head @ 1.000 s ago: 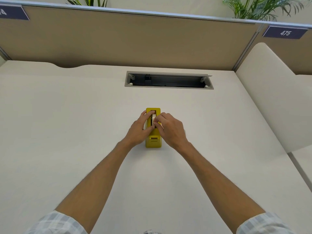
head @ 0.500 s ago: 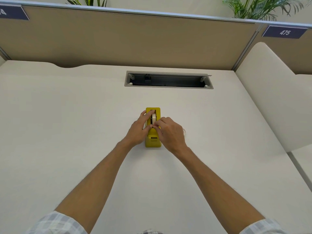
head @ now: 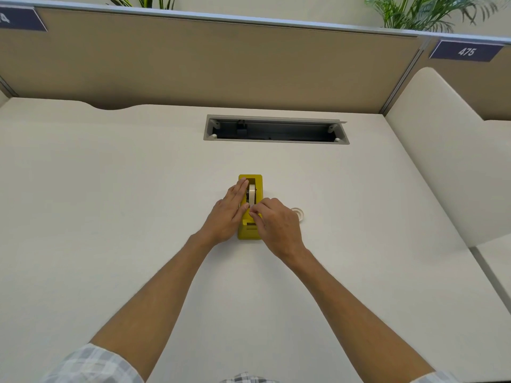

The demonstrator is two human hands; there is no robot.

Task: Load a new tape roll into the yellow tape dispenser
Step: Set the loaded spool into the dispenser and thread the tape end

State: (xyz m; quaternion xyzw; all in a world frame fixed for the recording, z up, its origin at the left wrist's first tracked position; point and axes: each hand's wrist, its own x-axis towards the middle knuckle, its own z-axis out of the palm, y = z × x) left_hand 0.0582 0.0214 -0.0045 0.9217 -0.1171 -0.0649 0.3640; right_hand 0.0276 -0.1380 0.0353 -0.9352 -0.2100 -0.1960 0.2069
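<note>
The yellow tape dispenser (head: 255,180) stands lengthwise in the middle of the white desk (head: 110,203). A whitish tape roll (head: 252,194) sits upright in its well. My left hand (head: 227,217) lies flat against the dispenser's left side, fingers stretched along it. My right hand (head: 276,225) covers the near right part of the dispenser, thumb and forefinger pinched at the roll's near edge, seemingly on the tape end. The cutter end (head: 250,232) shows between the hands.
A small clear empty ring or tape core (head: 299,212) lies on the desk just right of my right hand. An open cable slot (head: 276,130) is set in the desk behind. A tan partition (head: 221,59) closes the back; a cream panel (head: 442,150) rises at the right.
My right hand has slid toward me along the dispenser, uncovering more of the roll and the ring on the desk. My left hand's fingers have straightened along the side.
</note>
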